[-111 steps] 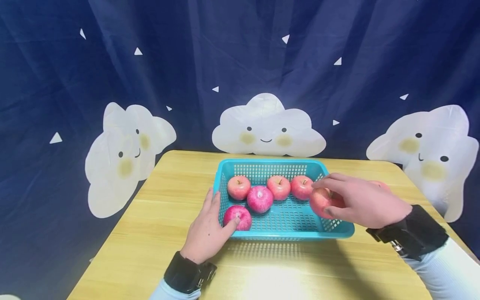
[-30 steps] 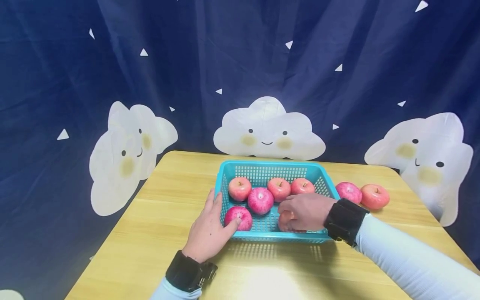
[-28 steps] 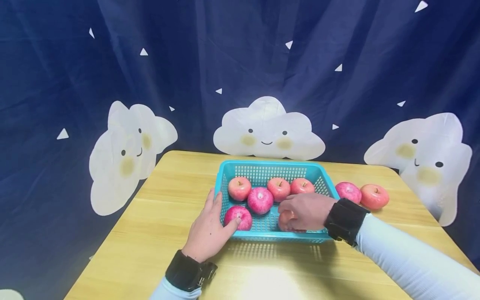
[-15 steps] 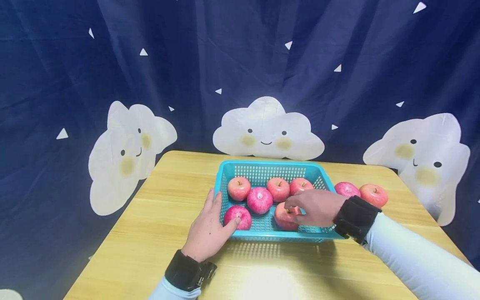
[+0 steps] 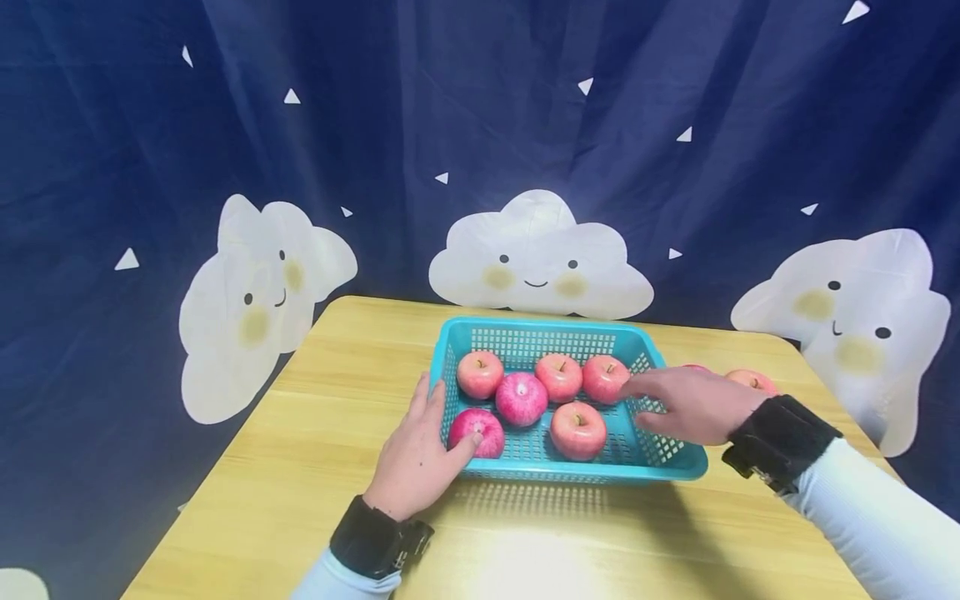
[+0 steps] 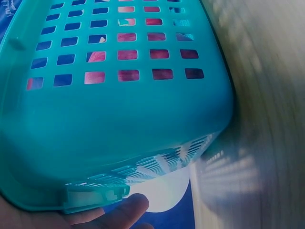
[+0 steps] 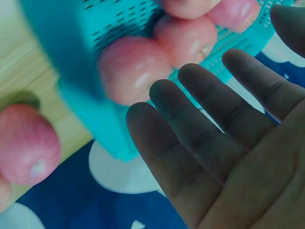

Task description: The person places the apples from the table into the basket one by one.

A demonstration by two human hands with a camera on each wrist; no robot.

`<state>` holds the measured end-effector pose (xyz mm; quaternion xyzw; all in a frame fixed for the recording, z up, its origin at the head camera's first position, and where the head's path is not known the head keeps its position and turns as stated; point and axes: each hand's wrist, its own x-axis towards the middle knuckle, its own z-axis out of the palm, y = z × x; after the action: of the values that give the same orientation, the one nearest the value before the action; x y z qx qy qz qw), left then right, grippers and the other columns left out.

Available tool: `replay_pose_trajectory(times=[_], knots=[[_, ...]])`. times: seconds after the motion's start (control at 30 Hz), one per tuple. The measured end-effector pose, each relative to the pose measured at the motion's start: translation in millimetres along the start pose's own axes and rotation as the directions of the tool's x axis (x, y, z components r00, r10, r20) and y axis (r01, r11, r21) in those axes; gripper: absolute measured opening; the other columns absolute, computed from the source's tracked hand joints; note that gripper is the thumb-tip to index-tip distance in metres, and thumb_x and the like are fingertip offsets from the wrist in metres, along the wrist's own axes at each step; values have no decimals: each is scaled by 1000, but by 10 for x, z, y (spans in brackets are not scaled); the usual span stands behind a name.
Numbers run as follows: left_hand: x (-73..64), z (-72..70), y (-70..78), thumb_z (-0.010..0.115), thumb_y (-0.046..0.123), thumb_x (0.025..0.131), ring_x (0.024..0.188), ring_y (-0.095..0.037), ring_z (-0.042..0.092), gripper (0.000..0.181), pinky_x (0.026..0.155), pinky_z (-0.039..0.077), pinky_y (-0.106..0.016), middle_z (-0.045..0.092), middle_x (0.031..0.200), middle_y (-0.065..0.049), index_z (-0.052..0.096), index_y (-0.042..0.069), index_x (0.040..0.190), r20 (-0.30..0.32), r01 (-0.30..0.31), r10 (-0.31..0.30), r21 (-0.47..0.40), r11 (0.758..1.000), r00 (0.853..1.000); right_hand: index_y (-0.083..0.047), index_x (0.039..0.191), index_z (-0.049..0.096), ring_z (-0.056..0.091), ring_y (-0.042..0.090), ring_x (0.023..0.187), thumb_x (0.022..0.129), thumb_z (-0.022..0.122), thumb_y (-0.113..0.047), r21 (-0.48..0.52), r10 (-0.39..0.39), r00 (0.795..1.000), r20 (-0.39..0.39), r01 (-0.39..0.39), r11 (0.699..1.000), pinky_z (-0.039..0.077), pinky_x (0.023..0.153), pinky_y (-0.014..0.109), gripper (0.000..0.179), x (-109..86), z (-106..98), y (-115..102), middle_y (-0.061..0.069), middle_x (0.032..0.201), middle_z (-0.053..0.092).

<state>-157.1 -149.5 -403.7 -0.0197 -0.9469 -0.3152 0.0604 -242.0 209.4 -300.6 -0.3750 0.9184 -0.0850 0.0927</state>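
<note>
My left hand (image 5: pixel 416 462) holds the left front corner of the turquoise plastic basket (image 5: pixel 570 472), fingers along the outside and thumb over the rim beside a dark pink apple (image 5: pixel 480 433). In the left wrist view, fingers (image 6: pixel 128 210) reach under the rim at the basket's end. My right hand (image 5: pixel 693 406) is over the basket's right end, holding nothing; the right wrist view shows its fingers (image 7: pixel 205 138) spread and extended. Left of it, a light red apple (image 5: pixel 578 432) sits at the basket's front. Other apples lie behind, including a second dark pink one (image 5: pixel 521 398).
On the wooden table (image 5: pixel 360 350), right of the basket, two more apples are partly hidden behind my right hand: a light red apple (image 5: pixel 752 381) and a dark pink apple (image 7: pixel 31 143). A dark blue curtain (image 5: pixel 495 100) with printed clouds hangs behind the table.
My right hand carried the light red apple into the basket's front, let it go, and moved back right over the basket's end. My left hand has stayed at the corner.
</note>
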Motion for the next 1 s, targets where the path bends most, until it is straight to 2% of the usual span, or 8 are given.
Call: replay_pose_trajectory(times=[0.23,0.33,0.53,0.63,0.8,1.0], knots=[[1,2,2,68,57,89,146,-33,35,96,100,46,-62,13,169,-8,27,7,160,0,12,-12,-8,1000,1000,-12,128,69,67,24,105,93,72,-29,-15,102,994,-25,-102,995,54,91,52,39,-180,-53,222,4,121,69],[6,-3,1,68,56,89,146,-33,35,96,100,46,-62,13,169,-9,27,7,160,-2,10,-10,-8,1000,1000,-10,127,69,67,21,98,93,72,-27,8,144,989,-37,-144,990,55,87,51,37,-232,-58,311,4,117,70],[5,10,1,68,57,88,147,-32,33,97,100,46,-61,13,169,-8,27,7,160,3,15,-15,-6,1000,1000,-15,119,70,63,11,87,93,71,-24,40,170,985,-31,-169,985,56,78,41,27,-299,4,432,-8,100,68],[0,18,-4,68,57,88,147,-32,33,97,100,46,-61,12,169,-8,26,7,160,7,20,-20,-6,1000,1000,-17,115,69,62,11,84,93,70,-22,43,166,985,-41,-165,985,54,74,38,22,-317,52,484,-10,94,66],[3,21,-5,68,56,88,147,-32,33,97,99,47,-61,12,169,-7,26,7,161,8,24,-24,-12,1000,1000,-17,120,67,65,17,90,92,70,-22,57,196,978,-65,-193,980,55,77,44,28,-344,121,577,-8,96,68],[7,20,-7,67,57,89,147,-31,32,96,100,46,-60,11,169,-7,26,7,161,6,20,-20,-11,1000,1000,-14,124,68,68,26,94,93,70,-27,58,234,970,-59,-231,971,58,79,52,34,-347,202,661,3,105,72]])
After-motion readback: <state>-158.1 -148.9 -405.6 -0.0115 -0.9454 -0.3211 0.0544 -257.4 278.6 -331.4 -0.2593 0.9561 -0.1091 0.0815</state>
